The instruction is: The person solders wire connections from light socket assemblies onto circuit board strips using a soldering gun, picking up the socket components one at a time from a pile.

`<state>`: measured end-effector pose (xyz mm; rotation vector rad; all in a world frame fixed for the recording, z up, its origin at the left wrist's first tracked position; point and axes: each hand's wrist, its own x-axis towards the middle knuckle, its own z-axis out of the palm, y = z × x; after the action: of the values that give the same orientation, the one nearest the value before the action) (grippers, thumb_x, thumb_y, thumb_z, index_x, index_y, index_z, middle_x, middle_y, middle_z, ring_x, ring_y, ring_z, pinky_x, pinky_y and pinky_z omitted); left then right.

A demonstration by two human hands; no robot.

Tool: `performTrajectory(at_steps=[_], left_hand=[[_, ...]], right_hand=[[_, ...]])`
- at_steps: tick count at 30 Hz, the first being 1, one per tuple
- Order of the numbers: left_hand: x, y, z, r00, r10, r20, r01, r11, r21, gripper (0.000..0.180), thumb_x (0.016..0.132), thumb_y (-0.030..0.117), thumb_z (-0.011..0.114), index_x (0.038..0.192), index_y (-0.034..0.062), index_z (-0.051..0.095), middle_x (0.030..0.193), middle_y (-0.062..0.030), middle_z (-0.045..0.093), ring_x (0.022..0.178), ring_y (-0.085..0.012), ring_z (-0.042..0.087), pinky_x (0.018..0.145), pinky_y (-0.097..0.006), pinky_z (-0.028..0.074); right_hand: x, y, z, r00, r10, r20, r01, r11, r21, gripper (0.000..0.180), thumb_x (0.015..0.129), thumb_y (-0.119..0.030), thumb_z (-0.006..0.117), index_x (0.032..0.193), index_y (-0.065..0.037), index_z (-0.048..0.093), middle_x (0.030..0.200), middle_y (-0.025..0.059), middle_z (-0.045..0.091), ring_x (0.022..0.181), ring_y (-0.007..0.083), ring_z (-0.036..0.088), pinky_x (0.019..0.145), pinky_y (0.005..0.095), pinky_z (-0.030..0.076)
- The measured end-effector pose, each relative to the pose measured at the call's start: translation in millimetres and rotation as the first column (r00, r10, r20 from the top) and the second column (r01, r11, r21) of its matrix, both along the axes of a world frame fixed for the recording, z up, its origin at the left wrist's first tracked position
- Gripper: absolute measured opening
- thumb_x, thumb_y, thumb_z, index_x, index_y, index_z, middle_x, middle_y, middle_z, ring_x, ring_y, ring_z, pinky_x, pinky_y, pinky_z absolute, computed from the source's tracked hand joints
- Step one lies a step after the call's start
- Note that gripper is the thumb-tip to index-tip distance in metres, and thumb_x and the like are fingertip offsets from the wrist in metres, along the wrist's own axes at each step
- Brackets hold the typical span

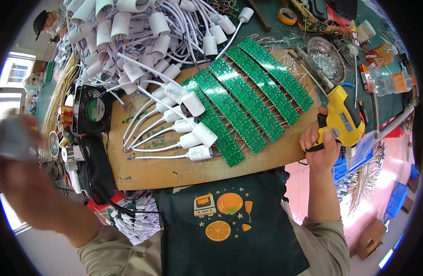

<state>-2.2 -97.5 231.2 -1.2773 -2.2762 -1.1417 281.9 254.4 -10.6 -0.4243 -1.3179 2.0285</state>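
Observation:
My right hand (pixel 324 145) is closed round the grip of a yellow soldering gun (pixel 342 115), its metal tip pointing up and left beside the boards. Several long green circuit board strips (pixel 239 103) lie slanted on a brown work board (pixel 174 172). Along their left edge rests a row of white lamp holders (pixel 200 152) with white cables. My left hand (pixel 25 184) is raised at the far left, away from the boards and smeared by motion. A greyish, rounded thing (pixel 16 138) shows in its fingers, too blurred to name.
A big heap of white lamp holders (pixel 158 23) covers the back left. A black fan (pixel 94 110) stands left of the work board. At the right are a metal bowl (pixel 316 43) of bits, a clear bottle (pixel 393 84) and orange tape (pixel 287 16). Another person (pixel 50 23) is at far left.

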Motion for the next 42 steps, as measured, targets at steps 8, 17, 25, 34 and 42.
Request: performTrajectory(at_steps=[8, 17, 25, 34, 42], left_hand=[[117.5, 56.7, -169.2, 0.87, -0.356, 0.341, 0.451, 0.855, -0.257, 0.035, 0.079, 0.003, 0.07, 0.114, 0.0033, 0.065, 0.107, -0.015, 0.061, 0.089, -0.0296, 0.064, 0.076, -0.04, 0.054], [110.2, 65.3, -194.7, 0.887, -0.439, -0.142, 0.35, 0.84, -0.414, 0.038, 0.069, 0.015, 0.069, 0.107, 0.0086, 0.069, 0.108, -0.0121, 0.061, 0.085, -0.0239, 0.062, 0.067, -0.033, 0.05], [113.3, 67.6, -201.9, 0.879, -0.414, -0.236, 0.289, 0.857, -0.428, 0.036, 0.07, 0.014, 0.071, 0.106, 0.0114, 0.071, 0.106, -0.0091, 0.059, 0.09, -0.0246, 0.06, 0.07, -0.034, 0.045], [113.9, 70.4, -210.8, 0.873, -0.387, -0.297, 0.244, 0.873, -0.422, 0.031, 0.072, 0.019, 0.068, 0.102, 0.0134, 0.068, 0.108, -0.0073, 0.06, 0.094, -0.0219, 0.061, 0.074, -0.035, 0.047], [114.0, 69.5, -212.6, 0.878, -0.386, -0.283, 0.253, 0.876, -0.411, 0.03, 0.072, 0.019, 0.068, 0.102, 0.0132, 0.069, 0.109, -0.0079, 0.06, 0.096, -0.0229, 0.061, 0.076, -0.037, 0.048]], right_hand=[[35.3, -37.5, 13.8, 0.981, 0.184, 0.066, -0.182, 0.983, -0.03, 0.075, 0.089, -0.045, 0.075, 0.139, 0.001, 0.043, 0.07, 0.0013, 0.05, 0.055, 0.0129, 0.048, 0.048, 0.0272, 0.042], [78.0, -77.1, 16.0, 0.885, 0.353, 0.303, -0.394, 0.915, 0.086, 0.032, 0.087, -0.031, 0.077, 0.077, -0.005, 0.06, 0.066, 0.0033, 0.057, 0.056, 0.0183, 0.055, 0.053, 0.0314, 0.044], [110.4, -80.0, 2.6, 0.799, 0.458, 0.389, -0.531, 0.842, 0.098, 0.029, 0.087, -0.031, 0.075, 0.091, -0.004, 0.063, 0.07, 0.0053, 0.059, 0.058, 0.0241, 0.058, 0.054, 0.0332, 0.046], [108.1, -79.6, 2.0, 0.813, 0.428, 0.395, -0.537, 0.813, 0.224, 0.029, 0.087, -0.028, 0.073, 0.095, -0.002, 0.064, 0.073, 0.0069, 0.059, 0.06, 0.0248, 0.058, 0.056, 0.034, 0.045], [108.6, -86.0, 0.8, 0.828, 0.423, 0.369, -0.493, 0.862, 0.117, 0.029, 0.088, -0.026, 0.073, 0.091, 0.0, 0.06, 0.07, 0.0051, 0.056, 0.058, 0.0201, 0.052, 0.056, 0.0333, 0.042]])
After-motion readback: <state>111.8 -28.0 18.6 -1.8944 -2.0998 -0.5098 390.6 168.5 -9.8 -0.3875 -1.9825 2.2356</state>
